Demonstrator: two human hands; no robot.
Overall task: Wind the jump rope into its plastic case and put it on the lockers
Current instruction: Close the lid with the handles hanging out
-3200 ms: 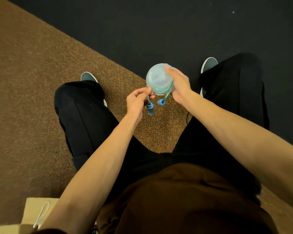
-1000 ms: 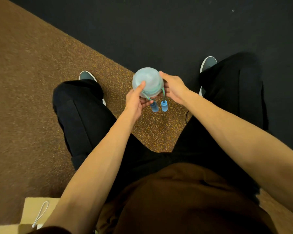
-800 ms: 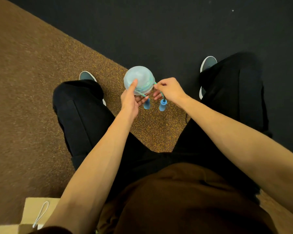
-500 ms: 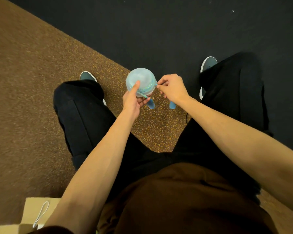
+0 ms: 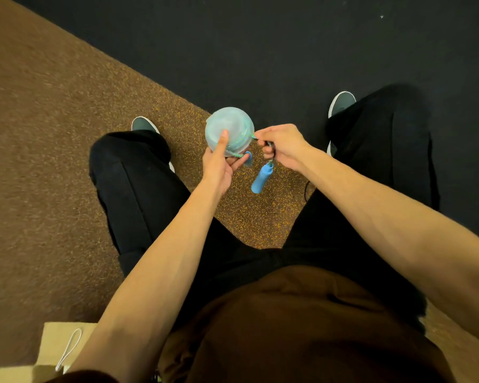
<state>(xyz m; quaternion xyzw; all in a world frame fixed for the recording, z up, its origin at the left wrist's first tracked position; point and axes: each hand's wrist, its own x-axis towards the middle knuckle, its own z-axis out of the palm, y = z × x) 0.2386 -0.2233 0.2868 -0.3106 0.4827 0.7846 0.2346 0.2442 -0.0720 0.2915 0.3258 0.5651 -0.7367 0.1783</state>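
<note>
As the left grip (image 5: 219, 168) holds the case (image 5: 229, 131) up in front of the body, its thumb lies flat across the pale, see-through dome and its fingers curl in underneath. That's a firm clasp, with the case well clear of the floor (image 5: 53, 161).

Look at the rim: coils of green rope (image 5: 244, 139) show through the plastic, wound round inside. One strand comes out on the right side of the case and runs straight across to the right grip (image 5: 281, 146). That grip pinches it between thumb and forefinger, the other fingers curled in beneath. So both are busy, left clasping the case and right nipped on the rope, close beside each other but apart.

Below the right grip a blue handle (image 5: 262, 179) dangles on its bit of rope, tilted, with its end pointing down and left. A second handle (image 5: 248, 158), also blue, peeks out against the left fingers just under the case, mostly hidden.

Underneath, black trousers (image 5: 138, 189) spread wide. The left shoe (image 5: 144, 124) is on the speckled brown floor and the right shoe (image 5: 342, 102) on the black mat (image 5: 260, 51), the seam between them running diagonally. A brown shirt (image 5: 302, 327) fills the bottom. Down in the left corner a paper bag (image 5: 53, 338) with a white cord loop sits on the floor.
</note>
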